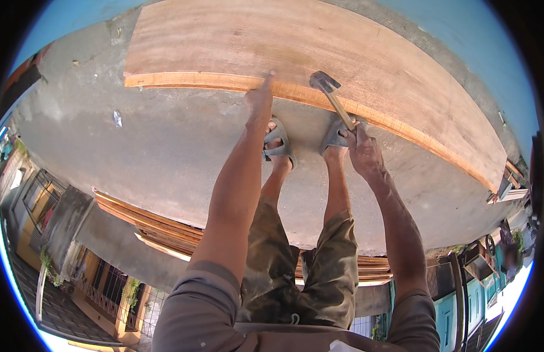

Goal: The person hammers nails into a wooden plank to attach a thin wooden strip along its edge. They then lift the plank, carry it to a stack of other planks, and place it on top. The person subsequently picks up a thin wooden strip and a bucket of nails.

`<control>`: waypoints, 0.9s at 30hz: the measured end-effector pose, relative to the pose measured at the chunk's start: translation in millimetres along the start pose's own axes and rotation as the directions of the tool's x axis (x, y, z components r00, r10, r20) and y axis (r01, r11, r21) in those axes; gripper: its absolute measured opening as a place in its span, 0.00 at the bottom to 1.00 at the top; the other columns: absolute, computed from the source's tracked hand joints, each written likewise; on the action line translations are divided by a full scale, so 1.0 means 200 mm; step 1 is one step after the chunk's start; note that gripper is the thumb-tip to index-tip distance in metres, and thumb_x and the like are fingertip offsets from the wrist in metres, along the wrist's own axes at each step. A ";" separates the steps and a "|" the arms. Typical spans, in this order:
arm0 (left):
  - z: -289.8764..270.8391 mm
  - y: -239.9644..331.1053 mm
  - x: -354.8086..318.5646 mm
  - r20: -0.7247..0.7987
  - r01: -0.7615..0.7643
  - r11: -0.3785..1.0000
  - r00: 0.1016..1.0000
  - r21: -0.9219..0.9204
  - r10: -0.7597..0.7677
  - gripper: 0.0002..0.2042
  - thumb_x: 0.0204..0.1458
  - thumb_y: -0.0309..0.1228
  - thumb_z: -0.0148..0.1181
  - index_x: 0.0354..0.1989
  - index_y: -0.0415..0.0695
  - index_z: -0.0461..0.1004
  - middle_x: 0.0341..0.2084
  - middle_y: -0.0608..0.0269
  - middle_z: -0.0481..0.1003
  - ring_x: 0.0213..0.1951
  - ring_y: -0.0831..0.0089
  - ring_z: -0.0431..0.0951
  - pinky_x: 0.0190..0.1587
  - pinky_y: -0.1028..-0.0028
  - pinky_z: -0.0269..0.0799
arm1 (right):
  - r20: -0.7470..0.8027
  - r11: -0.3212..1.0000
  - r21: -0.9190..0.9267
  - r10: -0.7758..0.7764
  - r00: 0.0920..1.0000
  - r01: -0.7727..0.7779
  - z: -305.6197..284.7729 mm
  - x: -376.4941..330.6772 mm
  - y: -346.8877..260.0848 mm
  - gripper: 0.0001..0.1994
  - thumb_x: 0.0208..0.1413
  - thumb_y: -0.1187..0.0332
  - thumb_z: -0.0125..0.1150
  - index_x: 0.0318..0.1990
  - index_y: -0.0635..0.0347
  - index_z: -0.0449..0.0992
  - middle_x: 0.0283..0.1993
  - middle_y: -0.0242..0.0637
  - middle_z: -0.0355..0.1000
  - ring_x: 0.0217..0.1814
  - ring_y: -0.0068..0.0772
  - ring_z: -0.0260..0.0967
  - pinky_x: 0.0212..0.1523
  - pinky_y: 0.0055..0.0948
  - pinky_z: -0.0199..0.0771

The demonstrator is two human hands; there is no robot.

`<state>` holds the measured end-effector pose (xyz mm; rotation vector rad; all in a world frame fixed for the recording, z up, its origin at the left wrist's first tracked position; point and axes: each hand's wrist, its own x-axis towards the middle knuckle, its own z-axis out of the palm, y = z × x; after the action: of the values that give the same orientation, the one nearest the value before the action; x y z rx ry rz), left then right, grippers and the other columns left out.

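My left hand [259,100] reaches down to the near edge of a large wooden panel [319,47] lying flat on the concrete; its fingers are pinched together at that edge, and whether they hold something small I cannot tell. My right hand [361,149] grips the wooden handle of a hammer [329,91], whose metal head hovers just over the panel's edge, right of the left hand. My two feet in grey sandals [281,141] stand on the concrete just before the panel.
The concrete slab [166,146] spreads left and behind me. A stack of wooden boards [160,226] lies at its rear edge. Below the slab's edge are a street, gates and house fronts. A scrap of litter [117,118] lies on the concrete.
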<state>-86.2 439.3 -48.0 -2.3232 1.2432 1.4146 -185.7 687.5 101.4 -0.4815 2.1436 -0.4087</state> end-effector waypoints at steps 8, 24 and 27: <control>-0.01 -0.02 0.02 0.032 -0.039 0.999 0.999 -0.032 0.040 0.43 0.34 0.52 0.73 0.49 0.23 0.68 0.49 0.41 0.72 0.51 0.55 0.71 0.53 0.65 0.66 | -0.398 0.868 0.347 -0.205 0.894 0.354 -0.20 -0.08 -0.22 0.20 0.65 0.54 0.44 0.44 0.68 0.66 0.23 0.53 0.67 0.24 0.44 0.69 0.24 0.35 0.65; 0.01 -0.03 0.04 0.044 -0.030 0.994 0.998 -0.106 0.035 0.41 0.36 0.51 0.74 0.49 0.29 0.64 0.34 0.53 0.71 0.27 0.70 0.69 0.21 0.68 0.63 | -0.396 0.828 0.496 -0.051 0.917 0.261 -0.31 -0.20 -0.24 0.32 0.58 0.35 0.38 0.36 0.63 0.64 0.19 0.30 0.59 0.20 0.21 0.56 0.21 0.24 0.56; 0.04 0.00 -0.02 0.070 0.090 0.989 0.994 -0.121 -0.082 0.36 0.35 0.50 0.74 0.45 0.34 0.66 0.22 0.64 0.66 0.15 0.77 0.61 0.14 0.74 0.54 | -0.460 0.752 0.569 -0.044 0.887 0.333 -0.23 -0.22 -0.28 0.34 0.54 0.32 0.41 0.32 0.61 0.64 0.20 0.29 0.57 0.21 0.19 0.53 0.20 0.22 0.52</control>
<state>-93.1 445.4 -49.9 -2.3575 1.0524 1.5656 -188.3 664.5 183.3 -0.2247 2.1753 -1.4257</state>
